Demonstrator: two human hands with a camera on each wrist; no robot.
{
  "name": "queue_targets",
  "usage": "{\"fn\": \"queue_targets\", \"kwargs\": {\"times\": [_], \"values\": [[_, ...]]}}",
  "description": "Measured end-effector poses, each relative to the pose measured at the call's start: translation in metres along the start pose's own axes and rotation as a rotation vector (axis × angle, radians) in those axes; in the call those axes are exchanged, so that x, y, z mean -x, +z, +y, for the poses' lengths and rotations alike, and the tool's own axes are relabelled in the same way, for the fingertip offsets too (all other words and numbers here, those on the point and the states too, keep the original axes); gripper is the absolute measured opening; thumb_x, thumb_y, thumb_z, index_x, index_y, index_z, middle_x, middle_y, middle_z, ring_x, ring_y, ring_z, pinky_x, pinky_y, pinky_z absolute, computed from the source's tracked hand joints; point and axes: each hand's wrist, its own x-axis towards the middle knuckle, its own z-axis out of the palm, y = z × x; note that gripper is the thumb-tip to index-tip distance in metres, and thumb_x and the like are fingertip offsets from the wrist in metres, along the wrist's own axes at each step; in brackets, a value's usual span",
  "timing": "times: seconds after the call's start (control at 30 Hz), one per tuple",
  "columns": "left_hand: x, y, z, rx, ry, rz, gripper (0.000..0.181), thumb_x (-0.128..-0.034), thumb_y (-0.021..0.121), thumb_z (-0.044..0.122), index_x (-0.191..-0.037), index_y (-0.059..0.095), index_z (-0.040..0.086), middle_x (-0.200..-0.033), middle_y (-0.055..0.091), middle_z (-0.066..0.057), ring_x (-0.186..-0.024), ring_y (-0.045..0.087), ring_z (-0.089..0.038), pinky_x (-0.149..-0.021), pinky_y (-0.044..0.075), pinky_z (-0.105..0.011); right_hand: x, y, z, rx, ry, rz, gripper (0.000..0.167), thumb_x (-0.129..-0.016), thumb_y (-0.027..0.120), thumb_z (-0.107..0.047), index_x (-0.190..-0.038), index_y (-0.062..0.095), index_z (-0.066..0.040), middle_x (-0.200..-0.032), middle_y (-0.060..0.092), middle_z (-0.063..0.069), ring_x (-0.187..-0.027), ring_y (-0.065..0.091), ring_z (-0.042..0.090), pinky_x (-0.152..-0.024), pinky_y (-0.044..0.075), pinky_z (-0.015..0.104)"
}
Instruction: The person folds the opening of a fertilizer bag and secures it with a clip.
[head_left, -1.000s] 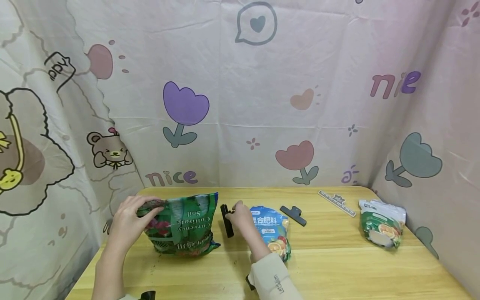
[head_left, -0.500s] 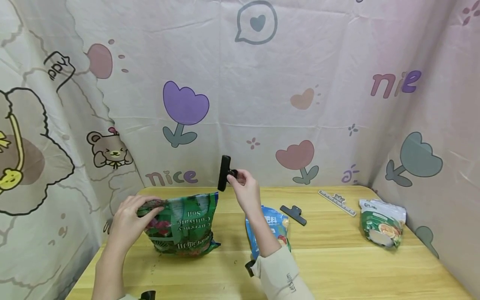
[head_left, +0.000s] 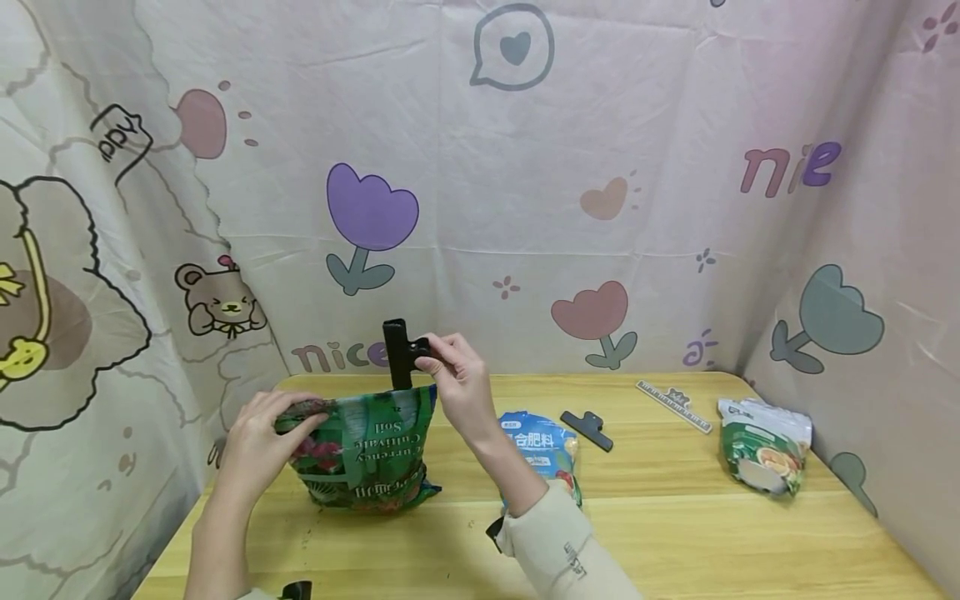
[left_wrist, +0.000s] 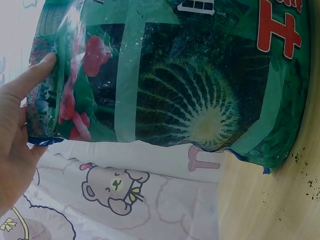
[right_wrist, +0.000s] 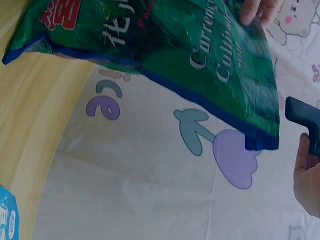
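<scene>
A green bag of potting soil (head_left: 367, 454) stands on the table at left, its top edge folded over. My left hand (head_left: 262, 433) pinches that folded edge at its left end, thumb in front; the left wrist view shows the fingers (left_wrist: 42, 67) on the fold. In my right hand (head_left: 467, 387) I hold a black bag clip (head_left: 397, 354) by its handle, upright just above and behind the bag's top edge near the right corner. In the right wrist view the clip (right_wrist: 302, 115) appears apart from the bag's edge. Whether its jaws are spread cannot be told.
A blue fertilizer bag (head_left: 536, 442) lies under my right forearm. To its right lie a dark grey clip (head_left: 587, 430) and a white clip (head_left: 675, 406). A white-and-green pouch (head_left: 765, 450) stands at the table's right edge. A patterned curtain (head_left: 480, 208) rises behind the table.
My right hand has lifted the black clip off the table and carried it up, then left to above the soil bag's top edge. The left hand keeps its place on the fold.
</scene>
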Motion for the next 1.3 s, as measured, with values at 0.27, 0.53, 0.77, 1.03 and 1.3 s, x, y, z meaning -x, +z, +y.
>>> {"fn": "queue_targets", "kwargs": {"times": [0.27,0.53,0.77,1.03,1.3], "values": [[-0.001,0.0,-0.001,-0.001,0.005,0.002,0.032,-0.0664,0.079,0.0,-0.094,0.067,0.01,-0.09,0.065,-0.007,-0.089,0.049,-0.023,-0.078,0.036,-0.045,0.002,0.007,0.002,0.141,-0.149,-0.029,0.027,-0.081,0.06,0.011,-0.107,0.058,0.019,-0.087,0.055,0.021,-0.077,0.058,0.029,-0.062,0.046,0.016],[-0.001,0.0,0.0,0.001,-0.028,-0.014,0.032,-0.0686,0.079,0.002,-0.097,0.066,0.009,-0.093,0.064,-0.009,-0.09,0.049,-0.025,-0.077,0.036,-0.047,-0.001,0.01,0.028,0.196,-0.204,-0.081,0.027,-0.083,0.063,0.001,-0.109,0.062,0.01,-0.089,0.055,0.012,-0.075,0.056,0.019,-0.058,0.044,0.017],[0.003,-0.005,0.0,0.05,-0.13,-0.048,0.027,-0.0806,0.072,0.011,-0.105,0.062,0.007,-0.106,0.058,-0.015,-0.103,0.047,-0.034,-0.081,0.036,-0.057,0.0,0.015,0.042,0.301,-0.275,-0.17,0.026,-0.086,0.06,0.001,-0.111,0.062,0.007,-0.087,0.051,0.007,-0.075,0.058,0.012,-0.055,0.041,0.014],[0.005,-0.008,-0.004,0.109,-0.101,-0.012,0.016,-0.0883,0.062,0.008,-0.104,0.063,0.004,-0.102,0.059,-0.012,-0.104,0.047,-0.033,-0.084,0.035,-0.057,-0.001,0.018,0.04,0.432,-0.336,-0.269,0.03,-0.088,0.057,0.004,-0.117,0.057,0.009,-0.087,0.049,0.008,-0.093,0.062,0.017,-0.064,0.041,0.01],[0.007,-0.006,-0.007,0.084,-0.074,0.074,0.016,-0.0838,0.066,0.001,-0.099,0.065,0.006,-0.099,0.059,-0.005,-0.102,0.044,-0.001,-0.091,0.033,-0.019,-0.004,0.024,0.032,0.762,-0.457,-0.364,0.027,-0.088,0.057,0.003,-0.115,0.062,0.001,-0.089,0.052,0.004,-0.081,0.052,0.014,-0.07,0.039,0.021]]}}
